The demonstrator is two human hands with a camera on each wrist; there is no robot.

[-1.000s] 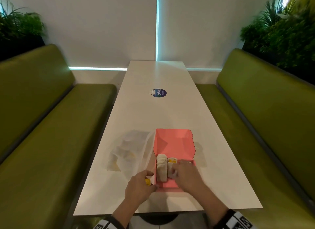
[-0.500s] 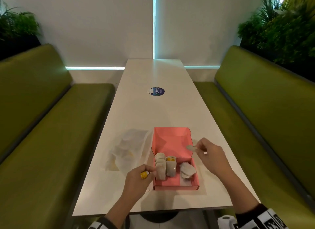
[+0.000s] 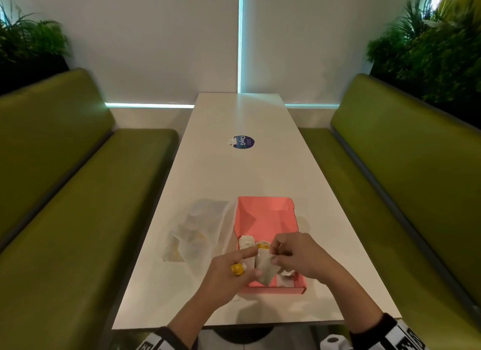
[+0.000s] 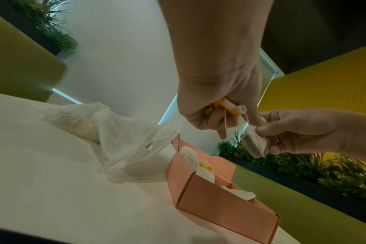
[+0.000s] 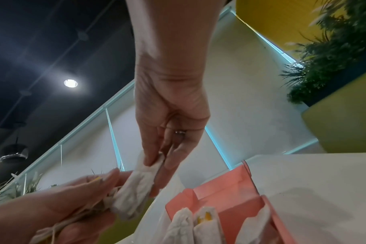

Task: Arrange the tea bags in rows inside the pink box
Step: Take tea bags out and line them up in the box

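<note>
You see a long white table point(image 3: 242, 172) | green benches point(image 3: 406, 183) on both sides | white wall point(image 3: 156, 37) with thin blue light strips point(image 3: 240, 37) | leafy plants point(image 3: 437, 42) in the corners | dark ceiling with a round lamp point(image 5: 70, 83)

Dim, soft light is washing the booth, cyan strips point(image 3: 240, 37) are glowing along the wall, a ceiling spot point(image 5: 70, 83) is flaring, hands are smearing with blur, edges are bending outward.

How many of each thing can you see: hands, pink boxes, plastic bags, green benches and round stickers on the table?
hands: 2, left hand and right hand
pink box: 1
plastic bag: 1
green benches: 2
round sticker: 1
Total: 7
</note>
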